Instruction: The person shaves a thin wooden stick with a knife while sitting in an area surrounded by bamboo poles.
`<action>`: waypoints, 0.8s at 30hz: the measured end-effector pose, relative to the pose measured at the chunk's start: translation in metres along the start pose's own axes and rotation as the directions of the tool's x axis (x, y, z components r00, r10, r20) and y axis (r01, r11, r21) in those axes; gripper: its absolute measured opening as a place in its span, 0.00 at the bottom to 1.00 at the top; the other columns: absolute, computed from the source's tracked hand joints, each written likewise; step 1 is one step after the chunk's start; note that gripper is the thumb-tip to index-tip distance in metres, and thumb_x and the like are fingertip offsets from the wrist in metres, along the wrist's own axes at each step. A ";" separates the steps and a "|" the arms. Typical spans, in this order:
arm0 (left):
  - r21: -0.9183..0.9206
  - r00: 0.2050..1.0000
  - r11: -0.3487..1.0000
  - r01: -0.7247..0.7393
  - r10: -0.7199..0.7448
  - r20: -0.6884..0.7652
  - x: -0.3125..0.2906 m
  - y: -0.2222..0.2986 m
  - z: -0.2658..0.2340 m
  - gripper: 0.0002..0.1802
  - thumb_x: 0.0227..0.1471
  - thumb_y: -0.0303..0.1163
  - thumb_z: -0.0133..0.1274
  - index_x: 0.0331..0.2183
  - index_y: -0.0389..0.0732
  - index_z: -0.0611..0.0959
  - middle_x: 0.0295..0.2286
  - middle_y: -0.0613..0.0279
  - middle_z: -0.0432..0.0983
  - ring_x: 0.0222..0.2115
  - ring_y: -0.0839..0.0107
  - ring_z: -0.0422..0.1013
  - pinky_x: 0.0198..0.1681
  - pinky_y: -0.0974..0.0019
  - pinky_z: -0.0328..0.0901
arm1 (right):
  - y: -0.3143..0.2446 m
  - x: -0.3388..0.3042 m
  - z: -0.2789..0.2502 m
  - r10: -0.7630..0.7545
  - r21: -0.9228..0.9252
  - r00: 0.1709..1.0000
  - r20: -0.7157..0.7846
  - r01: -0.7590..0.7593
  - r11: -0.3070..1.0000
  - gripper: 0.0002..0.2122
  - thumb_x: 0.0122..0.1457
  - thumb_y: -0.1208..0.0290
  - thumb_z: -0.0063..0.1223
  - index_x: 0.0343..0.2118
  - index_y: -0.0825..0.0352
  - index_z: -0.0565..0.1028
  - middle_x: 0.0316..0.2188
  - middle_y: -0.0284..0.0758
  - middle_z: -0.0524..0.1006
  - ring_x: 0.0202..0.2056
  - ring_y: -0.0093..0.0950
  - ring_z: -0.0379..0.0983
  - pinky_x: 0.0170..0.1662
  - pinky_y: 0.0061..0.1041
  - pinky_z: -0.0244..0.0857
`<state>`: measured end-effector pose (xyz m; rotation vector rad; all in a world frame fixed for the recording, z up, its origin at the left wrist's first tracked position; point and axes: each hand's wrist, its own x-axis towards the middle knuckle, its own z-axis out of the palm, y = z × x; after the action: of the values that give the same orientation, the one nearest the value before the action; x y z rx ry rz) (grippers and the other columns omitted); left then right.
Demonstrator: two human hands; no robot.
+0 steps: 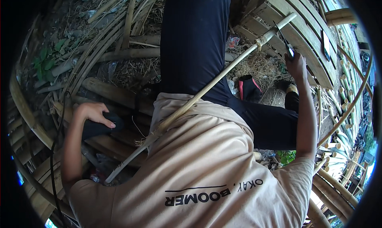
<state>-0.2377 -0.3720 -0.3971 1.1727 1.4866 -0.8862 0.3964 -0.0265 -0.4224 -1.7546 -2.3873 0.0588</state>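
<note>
A long, thin bamboo stick (215, 80) lies slantwise across my lap and shirt, its far end over a slatted wooden crate and its near end at my left side. My right hand (297, 66) is closed round the handle of a knife (285, 39). The knife's thin dark blade points away and crosses close to the stick's far part; I cannot tell whether they touch. At the left, my left hand (95, 112) is bent over a black, soft-looking object (113, 119), thumb lying on it. Its kind is unclear, and some fingers are hidden.
The slatted wooden crate (306, 19) stands at the far right with a phone (326, 45) on it. Bamboo poles (115, 96) lie at the left. A black-and-red item (250, 88) rests near my legs. Cut bamboo (346, 88) is stacked at the right; straw and litter cover the ground.
</note>
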 end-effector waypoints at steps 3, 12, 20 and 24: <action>0.124 0.997 0.990 0.069 -0.065 -0.033 0.028 -0.002 0.028 0.52 0.30 0.65 0.70 0.48 0.32 0.82 0.51 0.48 0.75 0.50 0.57 0.74 0.54 0.61 0.68 | -0.005 -0.001 -0.004 -0.029 0.021 1.000 -0.008 0.029 0.999 0.11 0.56 0.64 0.58 0.32 0.70 0.79 0.26 0.52 0.78 0.32 0.53 0.77 0.37 0.47 0.69; 0.274 0.970 0.931 0.242 -0.224 -0.093 0.086 -0.024 0.060 0.42 0.26 0.55 0.76 0.38 0.30 0.86 0.43 0.47 0.81 0.46 0.53 0.77 0.52 0.60 0.71 | -0.012 -0.003 -0.009 -0.015 0.011 1.000 -0.004 0.015 1.000 0.11 0.56 0.66 0.57 0.39 0.66 0.81 0.28 0.52 0.79 0.33 0.52 0.78 0.40 0.47 0.70; 0.408 0.901 0.820 0.403 -0.434 -0.018 0.126 -0.037 0.069 0.48 0.32 0.50 0.77 0.55 0.42 0.79 0.55 0.57 0.74 0.56 0.52 0.69 0.59 0.32 0.59 | -0.008 -0.004 -0.005 -0.109 0.039 0.988 -0.112 0.114 0.993 0.16 0.57 0.64 0.61 0.27 0.76 0.75 0.20 0.54 0.75 0.25 0.55 0.75 0.31 0.48 0.66; 0.424 0.916 0.830 0.362 -0.401 0.004 0.120 -0.038 0.067 0.50 0.35 0.47 0.76 0.59 0.46 0.74 0.60 0.59 0.68 0.61 0.52 0.63 0.61 0.24 0.51 | -0.007 -0.004 -0.004 -0.099 0.081 0.990 -0.105 0.108 0.991 0.16 0.57 0.64 0.61 0.28 0.76 0.76 0.20 0.55 0.76 0.26 0.55 0.75 0.31 0.48 0.66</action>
<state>-0.2597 -0.4168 -0.5305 1.1241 1.5248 -1.5773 0.3916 -0.0326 -0.4176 -1.5558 -2.3622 0.0578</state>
